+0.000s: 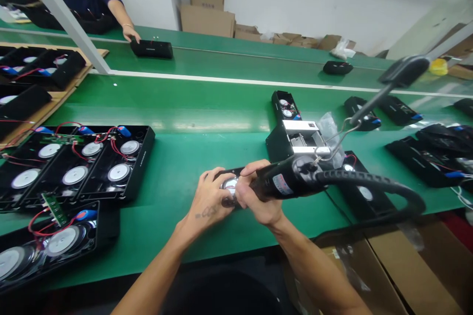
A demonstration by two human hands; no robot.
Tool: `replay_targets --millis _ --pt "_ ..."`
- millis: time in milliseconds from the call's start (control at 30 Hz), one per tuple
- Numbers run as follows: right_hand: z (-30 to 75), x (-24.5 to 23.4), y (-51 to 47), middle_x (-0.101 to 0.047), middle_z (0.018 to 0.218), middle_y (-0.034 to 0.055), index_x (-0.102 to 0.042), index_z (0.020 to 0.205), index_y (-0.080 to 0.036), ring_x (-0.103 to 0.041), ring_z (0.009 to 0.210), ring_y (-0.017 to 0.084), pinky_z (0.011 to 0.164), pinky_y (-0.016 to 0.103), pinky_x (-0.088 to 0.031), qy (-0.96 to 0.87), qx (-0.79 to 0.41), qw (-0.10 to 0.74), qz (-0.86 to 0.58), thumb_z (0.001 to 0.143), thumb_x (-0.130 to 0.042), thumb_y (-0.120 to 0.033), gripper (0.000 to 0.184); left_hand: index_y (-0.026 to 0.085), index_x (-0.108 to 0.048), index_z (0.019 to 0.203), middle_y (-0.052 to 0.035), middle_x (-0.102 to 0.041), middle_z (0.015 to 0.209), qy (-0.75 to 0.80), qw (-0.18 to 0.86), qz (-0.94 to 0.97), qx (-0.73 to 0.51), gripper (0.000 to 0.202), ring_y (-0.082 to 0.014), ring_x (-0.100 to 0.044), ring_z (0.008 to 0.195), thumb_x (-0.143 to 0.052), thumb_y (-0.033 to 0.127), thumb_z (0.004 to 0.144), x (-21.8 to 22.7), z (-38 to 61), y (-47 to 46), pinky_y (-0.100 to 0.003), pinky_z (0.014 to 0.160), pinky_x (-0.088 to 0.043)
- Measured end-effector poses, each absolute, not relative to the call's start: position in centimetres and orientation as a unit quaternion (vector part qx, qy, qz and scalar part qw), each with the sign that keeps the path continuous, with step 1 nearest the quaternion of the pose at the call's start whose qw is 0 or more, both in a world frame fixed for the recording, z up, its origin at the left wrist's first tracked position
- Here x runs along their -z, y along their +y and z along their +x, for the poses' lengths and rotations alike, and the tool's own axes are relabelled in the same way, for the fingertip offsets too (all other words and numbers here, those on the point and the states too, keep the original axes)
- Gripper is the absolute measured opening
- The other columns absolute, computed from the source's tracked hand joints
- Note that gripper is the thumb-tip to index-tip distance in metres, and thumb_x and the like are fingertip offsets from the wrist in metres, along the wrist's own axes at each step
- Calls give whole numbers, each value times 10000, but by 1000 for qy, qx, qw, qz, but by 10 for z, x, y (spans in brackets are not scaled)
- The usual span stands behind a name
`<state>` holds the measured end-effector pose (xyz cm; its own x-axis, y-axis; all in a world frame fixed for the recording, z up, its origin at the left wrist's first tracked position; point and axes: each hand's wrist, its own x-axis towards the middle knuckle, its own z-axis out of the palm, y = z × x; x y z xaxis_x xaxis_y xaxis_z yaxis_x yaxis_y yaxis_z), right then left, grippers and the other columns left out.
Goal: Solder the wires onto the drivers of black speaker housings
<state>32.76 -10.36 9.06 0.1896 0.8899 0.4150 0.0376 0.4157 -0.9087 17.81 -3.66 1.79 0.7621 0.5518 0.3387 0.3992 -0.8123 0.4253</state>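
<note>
My left hand (206, 196) grips a small black speaker box (230, 185) against the green table, and a round silver speaker driver shows between the fingers. Wrapped round the lower end of a black electric screwdriver (295, 179) is my right hand (261, 202), close above the box. The screwdriver's tip is hidden by my fingers. Its thick cable curves off to the right, and a wire hanger joins its rear end to a support arm. Just beyond the screwdriver stands a screw feeder (281, 142) with a pale metal top.
Open speaker boxes (146, 165) with red wires and blue batteries line the left side. Others (421, 162) lie at right, beside a plastic bag (327, 130). Cardboard boxes (402, 266) sit below the table edge. Across the line, a person's hand (130, 33) touches a speaker (153, 49).
</note>
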Motion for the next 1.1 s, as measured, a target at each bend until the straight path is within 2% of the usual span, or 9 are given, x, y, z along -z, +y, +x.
replay_targets --millis 300,500,567,633,700,767,867,1033,1100 --pt "331 -93 -102 -517 616 -103 -532 1108 -257 -481 451 99 460 253 -415 -554 -308 671 -385 955 -671 -214 212 290 -810 824 -24 -687 1406 255 171 924 -227 34 -366 -505 1378 -798 262 808 -22 178 -36 -583 1092 -422" --pt "344 -119 -118 -491 607 -104 -542 1139 -295 -476 444 104 452 258 -418 -542 -298 700 -356 958 -675 -232 233 292 -802 772 -14 -718 1355 261 186 919 -231 91 -372 -520 1360 -826 209 744 -24 180 -36 -610 1092 -420" --pt "363 -139 -119 -453 578 -107 -550 1123 -303 -443 415 110 436 268 -403 -514 -223 751 -350 960 -666 -263 204 279 -784 728 -17 -728 1331 258 189 917 -236 114 -377 -527 1349 -849 188 703 -23 180 -36 -613 1079 -428" --pt "389 -156 -114 -443 573 -100 -550 1099 -309 -415 408 121 442 288 -402 -463 -64 807 -360 963 -654 -324 171 262 -764 700 -27 -729 1326 252 184 918 -245 118 -382 -526 1348 -847 178 701 -21 179 -35 -620 1067 -434" --pt "422 -163 -103 -497 623 -75 -537 1106 -319 -471 471 148 510 328 -462 -389 125 834 -370 972 -634 -417 193 258 -757 695 -34 -727 1327 244 175 919 -254 116 -387 -521 1351 -836 175 712 -19 179 -33 -633 1057 -437" --pt "453 -161 -93 -567 702 -47 -525 1109 -313 -584 608 185 664 402 -547 -348 217 822 -396 957 -644 -504 272 261 -759 700 -38 -727 1326 240 170 920 -258 121 -393 -522 1344 -831 165 703 -16 178 -32 -648 1049 -439" --pt "482 -153 -91 -594 712 -48 -553 1038 -271 -638 684 188 798 436 -561 -391 130 767 -491 870 -769 -496 354 261 -760 703 -44 -728 1322 238 167 922 -257 143 -401 -526 1339 -835 144 670 -14 178 -31 -659 1040 -443" --pt "479 -146 -130 -498 573 -122 -558 1095 -267 -469 480 108 567 292 -447 -389 71 813 -428 861 -813 -333 352 264 -754 691 -41 -729 1321 238 160 924 -252 144 -405 -523 1347 -835 148 671 -11 178 -31 -663 1037 -441" --pt "475 -132 -144 -502 559 -126 -563 1110 -258 -468 455 105 527 277 -422 -366 21 807 -462 849 -827 -316 376 266 -755 697 -42 -729 1323 236 157 925 -254 142 -406 -522 1348 -833 149 677 -10 178 -30 -663 1033 -442"
